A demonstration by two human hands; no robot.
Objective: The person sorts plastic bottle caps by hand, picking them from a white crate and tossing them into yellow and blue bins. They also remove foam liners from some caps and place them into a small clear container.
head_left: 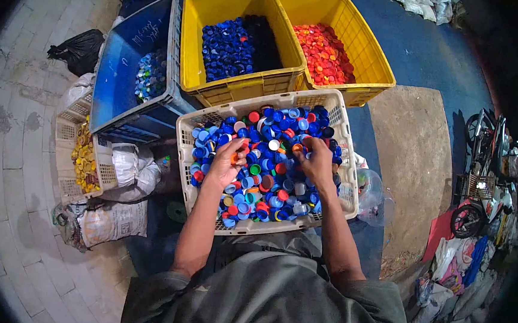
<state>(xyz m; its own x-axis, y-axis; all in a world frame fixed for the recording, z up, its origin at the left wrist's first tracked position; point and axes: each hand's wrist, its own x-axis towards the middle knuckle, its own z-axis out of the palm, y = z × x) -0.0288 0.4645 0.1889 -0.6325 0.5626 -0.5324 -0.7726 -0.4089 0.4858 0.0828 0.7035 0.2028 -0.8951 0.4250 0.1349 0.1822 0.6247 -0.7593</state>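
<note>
A white plastic crate full of mixed bottle caps sits right in front of my body. Blue caps dominate, with red, orange, green and white ones among them. Over the left part of the pile, my left hand has its fingers curled around an orange bottle cap; a red cap shows by its fingertips. My right hand is at the right part of the pile, fingers bent and thumb and fingertips closed at an orange-red bottle cap.
Beyond the crate stand a yellow bin with blue caps, another yellow bin with red caps, and a blue bin. At left are a crate of yellow caps and white sacks. A motorcycle is at far right.
</note>
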